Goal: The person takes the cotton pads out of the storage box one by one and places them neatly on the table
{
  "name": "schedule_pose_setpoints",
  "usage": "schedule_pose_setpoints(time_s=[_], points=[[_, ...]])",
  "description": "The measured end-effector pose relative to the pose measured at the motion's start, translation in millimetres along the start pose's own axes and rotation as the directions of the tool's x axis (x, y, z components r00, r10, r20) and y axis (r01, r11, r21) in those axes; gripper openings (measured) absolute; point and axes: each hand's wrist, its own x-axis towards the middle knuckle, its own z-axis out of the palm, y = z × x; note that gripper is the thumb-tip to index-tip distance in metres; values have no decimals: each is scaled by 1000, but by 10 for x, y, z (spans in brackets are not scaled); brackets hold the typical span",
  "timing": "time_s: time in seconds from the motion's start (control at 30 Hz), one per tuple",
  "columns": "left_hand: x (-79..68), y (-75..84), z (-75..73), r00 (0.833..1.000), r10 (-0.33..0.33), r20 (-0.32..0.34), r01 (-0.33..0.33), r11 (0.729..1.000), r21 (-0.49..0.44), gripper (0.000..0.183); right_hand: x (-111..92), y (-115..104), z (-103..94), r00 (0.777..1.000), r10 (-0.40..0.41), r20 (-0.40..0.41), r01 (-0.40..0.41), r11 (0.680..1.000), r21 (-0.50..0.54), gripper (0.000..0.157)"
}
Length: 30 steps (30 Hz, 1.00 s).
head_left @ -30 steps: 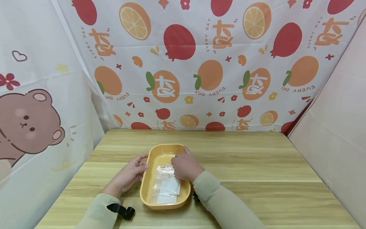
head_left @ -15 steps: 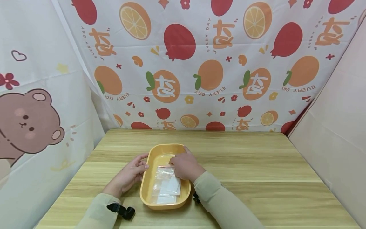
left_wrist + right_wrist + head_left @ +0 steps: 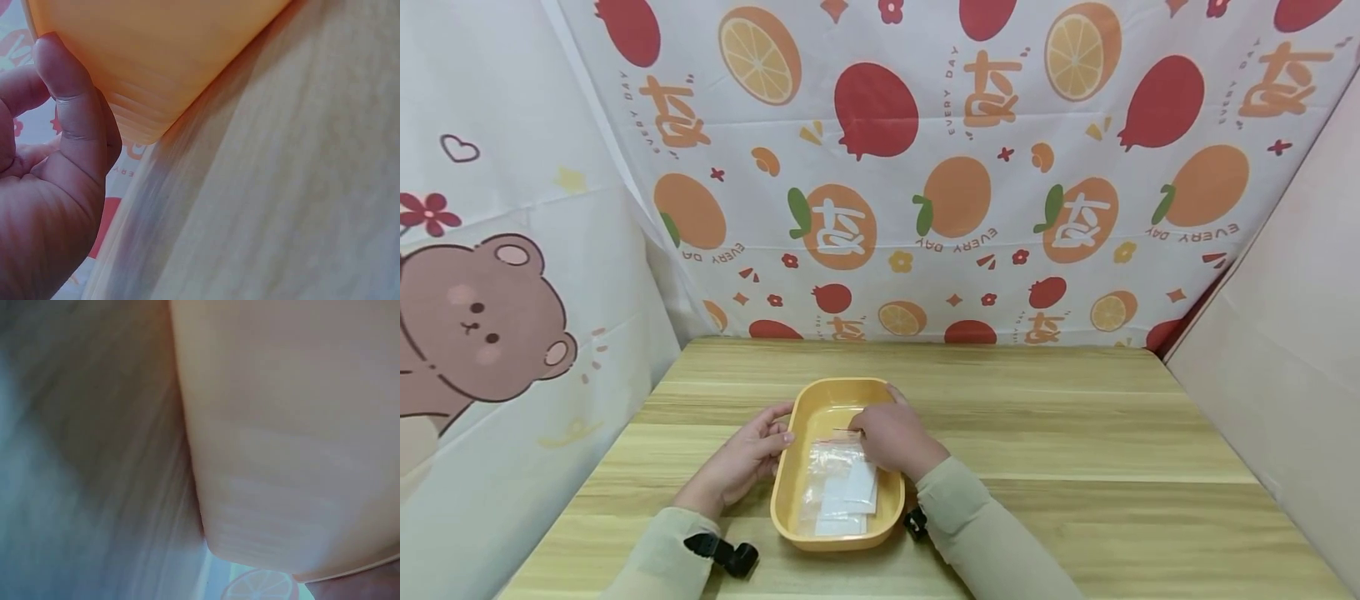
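Note:
A yellow oblong plastic tray (image 3: 782, 500) stands on the wooden table, holding several clear zip bags (image 3: 838, 492) with white flat pieces inside. At its left side my left hand (image 3: 741, 462) grips the rim; in the left wrist view the thumb (image 3: 65, 75) lies against the outer wall. My right hand (image 3: 895, 437) reaches over the right rim, with thumb and fingertips pinching the top edge of a zip bag. One finger stretches along the far right corner of the rim. The right wrist view shows mostly the tray's outer wall (image 3: 281, 456).
The wooden table (image 3: 1075, 450) extends to both sides and behind the tray. A fruit-print curtain (image 3: 940, 208) hangs at its back edge, with a bear-print cloth (image 3: 482, 325) on the left and a pale cloth (image 3: 1292, 358) on the right. Black straps with cameras (image 3: 722, 554) sit on the wrists.
The right fingertips have shifted slightly at the bags' top edges, and the thin edge line beside them now lies flatter. The left hand keeps its grip. The head view has shifted a little.

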Motion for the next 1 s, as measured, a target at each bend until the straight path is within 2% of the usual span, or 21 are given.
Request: schedule_pose_setpoints(time_s=[0.37, 0.73, 1.0], points=[[-2, -8, 7, 999, 30, 23, -30, 999, -11, 64, -9, 36, 32, 999, -2, -43, 3, 1000, 19, 18], [14, -5, -17, 999, 29, 20, -28, 999, -20, 64, -5, 37, 13, 999, -15, -52, 16, 1000, 21, 21], [-7, 7, 1, 1000, 21, 22, -20, 1000, -19, 66, -23, 3, 9, 999, 12, -39, -8, 996, 84, 28]])
